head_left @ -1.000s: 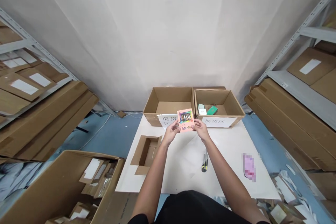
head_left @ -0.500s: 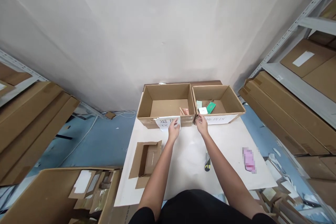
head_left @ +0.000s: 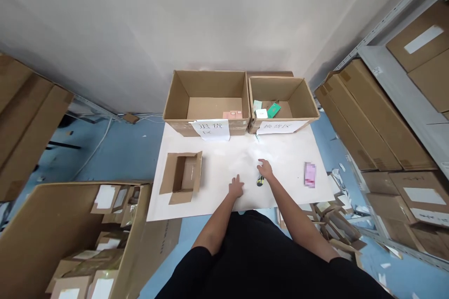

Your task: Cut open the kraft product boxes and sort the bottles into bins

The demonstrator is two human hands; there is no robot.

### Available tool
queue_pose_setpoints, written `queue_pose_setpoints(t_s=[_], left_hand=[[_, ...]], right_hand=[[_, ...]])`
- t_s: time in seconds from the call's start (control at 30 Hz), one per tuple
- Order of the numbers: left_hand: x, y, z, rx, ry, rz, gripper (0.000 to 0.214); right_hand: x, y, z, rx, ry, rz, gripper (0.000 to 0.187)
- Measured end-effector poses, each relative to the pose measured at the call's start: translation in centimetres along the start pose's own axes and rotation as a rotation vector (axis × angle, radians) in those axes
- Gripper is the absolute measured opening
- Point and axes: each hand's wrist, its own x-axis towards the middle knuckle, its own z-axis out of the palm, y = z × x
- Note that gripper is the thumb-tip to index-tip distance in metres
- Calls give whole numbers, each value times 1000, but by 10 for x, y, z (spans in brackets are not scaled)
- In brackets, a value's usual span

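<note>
lying in the left carton [head_left: 175, 98], the pink card [head_left: 232, 114] is out of the left hand [head_left: 236, 188] and right hand [head_left: 265, 168], both now open, empty and back over the table [head_left: 217, 163].

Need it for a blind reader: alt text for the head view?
Left hand and right hand are open over a white table, a utility knife beside the right. Behind, a pink card lies in a labelled box.
</note>
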Motion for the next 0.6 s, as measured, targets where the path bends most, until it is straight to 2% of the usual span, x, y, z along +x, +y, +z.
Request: queue_pose_setpoints(t_s=[0.1,0.27,0.43,0.53,0.6], left_hand=[[-16,-18,15,127,14,-10,50],[-49,-57,10,108,87,-96,57],[-89,-80,18,53,148,-197,59],[-106,-79,30,4,196,-228,59],[-111,-76,36,-34,253,-236,59]], right_hand=[[-10,33,1,-71,-87,-17,55],[-21,57,20,-92,-238,-97,53],[-36,48,60,-189,-394,-153,57],[-52,36,80,-257,-459,-127,59],[-63,29,86,-227,-446,-142,57]])
